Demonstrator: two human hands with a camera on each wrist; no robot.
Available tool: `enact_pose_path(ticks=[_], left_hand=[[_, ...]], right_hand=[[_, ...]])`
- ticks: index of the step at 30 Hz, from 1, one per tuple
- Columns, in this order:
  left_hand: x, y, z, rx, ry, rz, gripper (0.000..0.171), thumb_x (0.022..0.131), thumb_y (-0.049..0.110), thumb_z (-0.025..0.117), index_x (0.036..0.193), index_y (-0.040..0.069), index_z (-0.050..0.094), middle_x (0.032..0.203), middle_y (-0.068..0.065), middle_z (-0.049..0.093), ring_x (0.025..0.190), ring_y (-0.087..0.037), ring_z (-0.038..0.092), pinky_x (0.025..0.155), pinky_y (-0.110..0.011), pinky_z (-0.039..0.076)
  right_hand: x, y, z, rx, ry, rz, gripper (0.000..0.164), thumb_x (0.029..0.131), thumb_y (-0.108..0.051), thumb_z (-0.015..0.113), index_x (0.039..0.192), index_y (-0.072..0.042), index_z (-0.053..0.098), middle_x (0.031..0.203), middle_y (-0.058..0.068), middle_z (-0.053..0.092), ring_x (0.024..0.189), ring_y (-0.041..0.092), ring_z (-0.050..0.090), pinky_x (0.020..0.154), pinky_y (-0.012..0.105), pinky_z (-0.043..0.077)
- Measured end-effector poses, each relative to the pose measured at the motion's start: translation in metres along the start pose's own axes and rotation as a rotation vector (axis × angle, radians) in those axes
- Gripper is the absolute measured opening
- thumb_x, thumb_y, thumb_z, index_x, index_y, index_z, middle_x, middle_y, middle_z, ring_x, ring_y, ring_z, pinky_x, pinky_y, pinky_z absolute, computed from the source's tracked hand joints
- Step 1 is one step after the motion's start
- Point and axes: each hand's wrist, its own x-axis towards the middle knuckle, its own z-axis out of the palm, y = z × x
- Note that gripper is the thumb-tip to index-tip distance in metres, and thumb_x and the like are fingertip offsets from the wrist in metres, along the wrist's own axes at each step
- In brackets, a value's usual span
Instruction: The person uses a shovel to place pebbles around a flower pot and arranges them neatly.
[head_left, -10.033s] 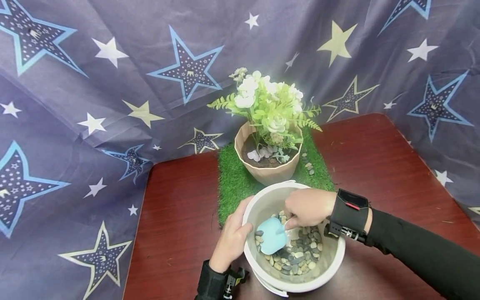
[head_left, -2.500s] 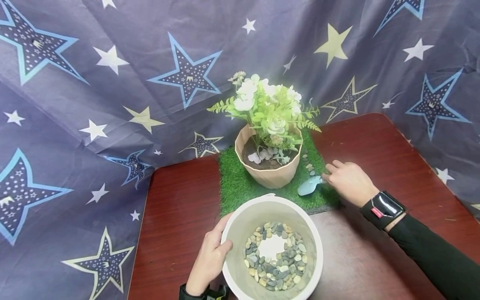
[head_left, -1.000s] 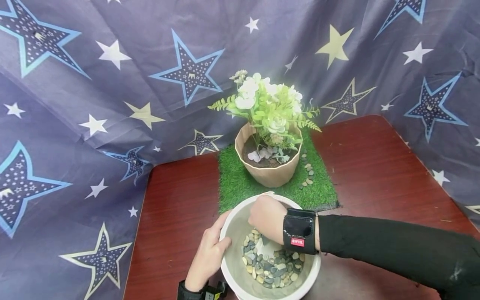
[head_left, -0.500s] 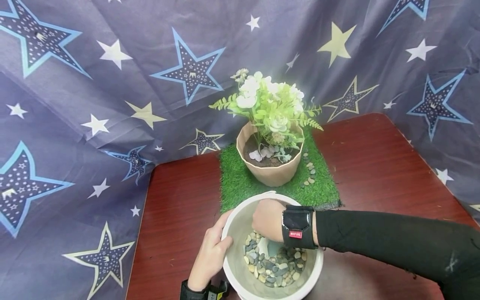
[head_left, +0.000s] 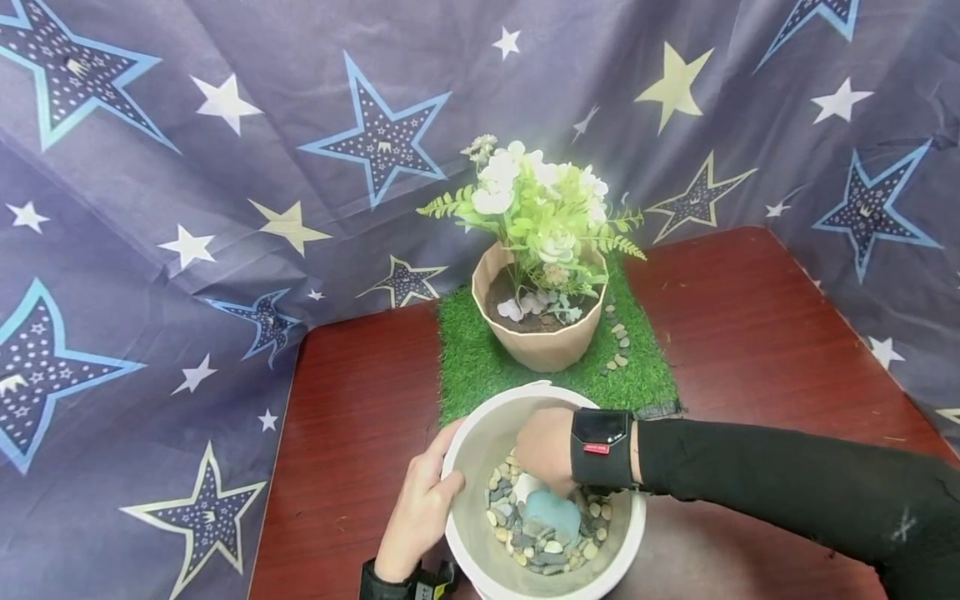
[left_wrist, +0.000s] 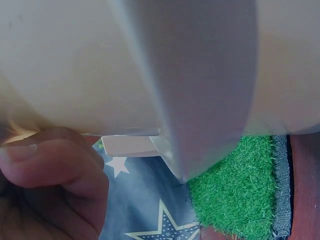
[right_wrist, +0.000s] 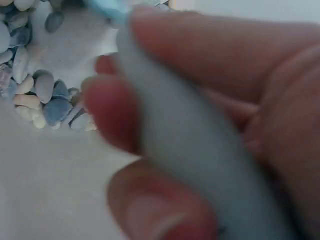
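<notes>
In the head view my left hand (head_left: 420, 508) grips the left rim of a white bucket (head_left: 471, 537), thumb over the edge. The left wrist view shows its curled thumb and fingers (left_wrist: 55, 165) against the bucket's side. My right hand (head_left: 546, 450) reaches down inside the bucket, holding a small hand shovel by its grey handle (right_wrist: 185, 130). The shovel's light-blue blade (head_left: 553, 512) lies in the pebbles (head_left: 547, 560), with some grey ones at its front edge. The pebbles form a ring around the pale, bare middle of the bucket's floor.
Behind the bucket, a beige pot (head_left: 536, 346) with white flowers and greenery (head_left: 543, 200) stands on a green turf mat (head_left: 480, 379). A short row of pebbles (head_left: 619, 333) curves along the pot's right side. The reddish-brown table (head_left: 360, 417) meets a star-patterned cloth (head_left: 300, 67) behind.
The shovel went from the bucket to the mat, where pebbles now extend the row, then back into the bucket. Its blade has just slid forward into the pebbles. The bucket sits slightly further left than at first.
</notes>
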Motion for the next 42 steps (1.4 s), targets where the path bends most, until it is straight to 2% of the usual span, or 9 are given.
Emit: enact_pose_path(ticks=[4, 11, 14, 18, 25, 28, 36, 39, 42], left_hand=[[0.002, 0.001, 0.0, 0.009, -0.001, -0.002, 0.075, 0.077, -0.01, 0.055, 0.146, 0.02, 0.059, 0.137, -0.004, 0.068, 0.111, -0.017, 0.069, 0.094, -0.031, 0.057], [0.003, 0.003, 0.0, 0.02, -0.002, -0.015, 0.075, 0.076, -0.009, 0.056, 0.146, 0.02, 0.059, 0.137, -0.003, 0.069, 0.111, -0.017, 0.069, 0.096, -0.031, 0.056], [0.003, 0.002, -0.001, 0.014, -0.004, -0.007, 0.076, 0.076, -0.009, 0.056, 0.146, 0.02, 0.059, 0.136, -0.004, 0.069, 0.11, -0.016, 0.069, 0.095, -0.031, 0.056], [0.003, 0.002, -0.002, 0.001, -0.006, -0.009, 0.076, 0.076, -0.01, 0.056, 0.145, 0.02, 0.059, 0.135, -0.004, 0.07, 0.108, -0.016, 0.07, 0.094, -0.03, 0.057], [0.003, 0.001, -0.002, -0.012, -0.015, -0.014, 0.075, 0.077, -0.01, 0.055, 0.145, 0.019, 0.059, 0.134, -0.006, 0.07, 0.108, -0.02, 0.071, 0.092, -0.033, 0.058], [0.003, 0.0, -0.002, -0.012, -0.015, -0.01, 0.075, 0.077, -0.01, 0.055, 0.145, 0.02, 0.059, 0.135, -0.005, 0.07, 0.11, -0.02, 0.07, 0.094, -0.032, 0.057], [0.002, 0.001, -0.001, -0.012, -0.019, -0.013, 0.073, 0.079, -0.01, 0.054, 0.145, 0.02, 0.059, 0.136, -0.004, 0.069, 0.112, -0.017, 0.068, 0.096, -0.029, 0.054], [0.001, 0.001, -0.002, -0.005, -0.016, -0.015, 0.072, 0.079, -0.01, 0.054, 0.145, 0.019, 0.059, 0.135, -0.004, 0.07, 0.111, -0.017, 0.068, 0.097, -0.029, 0.054], [0.0, 0.001, -0.002, -0.004, -0.019, -0.017, 0.073, 0.079, -0.01, 0.055, 0.145, 0.019, 0.059, 0.136, -0.004, 0.069, 0.111, -0.017, 0.068, 0.097, -0.029, 0.053]], right_hand=[[-0.004, 0.002, -0.002, 0.068, 0.015, -0.026, 0.022, 0.072, -0.031, 0.087, 0.07, -0.024, 0.066, 0.072, -0.007, 0.067, 0.062, 0.011, 0.048, 0.066, 0.029, 0.054], [-0.013, 0.006, -0.012, 0.157, -0.028, -0.016, 0.022, 0.077, -0.035, 0.084, 0.073, -0.021, 0.068, 0.071, -0.005, 0.065, 0.062, 0.012, 0.05, 0.064, 0.032, 0.055], [-0.015, 0.012, -0.017, 0.215, -0.013, -0.055, 0.034, 0.082, -0.036, 0.082, 0.062, -0.021, 0.06, 0.06, -0.009, 0.052, 0.057, 0.01, 0.044, 0.055, 0.027, 0.045], [-0.019, 0.019, -0.021, 0.368, -0.015, -0.105, 0.051, 0.089, -0.034, 0.077, 0.051, -0.022, 0.045, 0.049, -0.012, 0.035, 0.05, 0.006, 0.035, 0.048, 0.023, 0.029], [-0.033, 0.032, -0.025, 0.575, -0.021, -0.082, 0.045, 0.094, -0.035, 0.073, 0.057, -0.023, 0.051, 0.053, -0.015, 0.044, 0.052, 0.003, 0.043, 0.054, 0.018, 0.037], [-0.041, 0.038, -0.027, 0.648, 0.012, -0.115, 0.042, 0.096, -0.036, 0.071, 0.061, -0.024, 0.051, 0.059, -0.015, 0.047, 0.057, 0.001, 0.044, 0.059, 0.019, 0.04], [-0.057, 0.055, -0.02, 0.742, 0.127, -0.268, 0.042, 0.1, -0.029, 0.066, 0.063, -0.023, 0.047, 0.061, -0.019, 0.036, 0.057, -0.004, 0.034, 0.061, 0.015, 0.033], [-0.064, 0.06, -0.017, 0.754, 0.169, -0.289, 0.042, 0.101, -0.029, 0.064, 0.064, -0.022, 0.045, 0.063, -0.018, 0.034, 0.06, -0.003, 0.033, 0.064, 0.016, 0.032], [-0.073, 0.065, -0.013, 0.772, 0.21, -0.285, 0.035, 0.101, -0.032, 0.064, 0.068, -0.023, 0.054, 0.066, -0.019, 0.04, 0.064, -0.003, 0.037, 0.066, 0.017, 0.035]])
